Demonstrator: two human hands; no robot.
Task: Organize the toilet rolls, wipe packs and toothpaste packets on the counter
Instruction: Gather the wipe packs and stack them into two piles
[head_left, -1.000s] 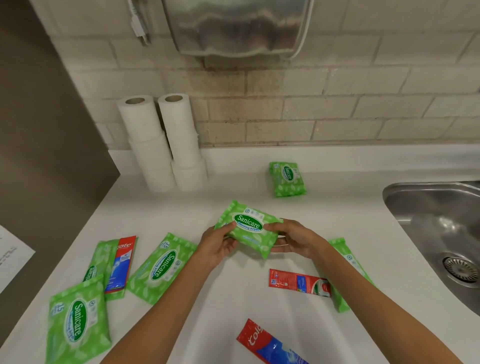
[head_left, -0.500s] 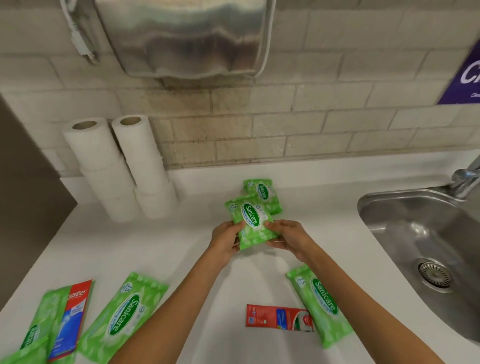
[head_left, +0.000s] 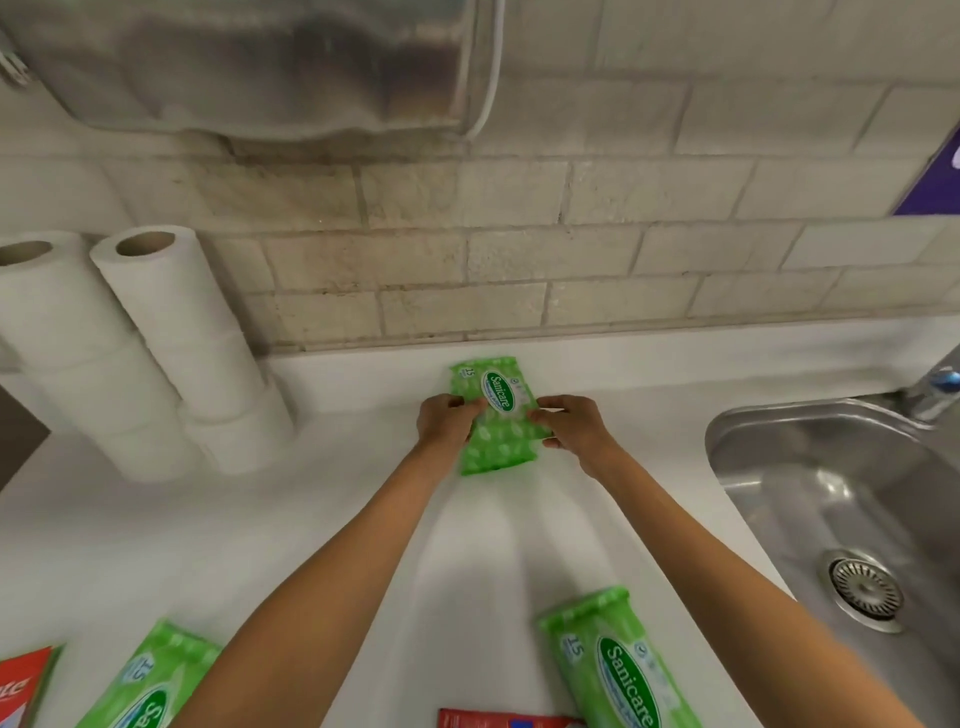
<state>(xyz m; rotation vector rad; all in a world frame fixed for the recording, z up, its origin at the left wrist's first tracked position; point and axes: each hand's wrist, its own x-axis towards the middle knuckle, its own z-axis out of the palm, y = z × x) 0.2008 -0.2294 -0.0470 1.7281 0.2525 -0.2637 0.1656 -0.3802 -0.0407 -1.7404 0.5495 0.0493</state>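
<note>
Both hands, left hand (head_left: 447, 422) and right hand (head_left: 570, 425), pinch the long sides of a green Sanicare wipe pack (head_left: 497, 415) at the back of the white counter (head_left: 311, 519), close to the brick wall. Two stacks of toilet rolls (head_left: 171, 332) stand at the left. Nearer lie another wipe pack (head_left: 621, 662) and a red toothpaste packet (head_left: 498, 718).

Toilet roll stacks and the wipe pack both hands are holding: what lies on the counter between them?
Nothing: in the head view, bare white counter separates the toilet roll stacks from the held wipe pack.
</note>
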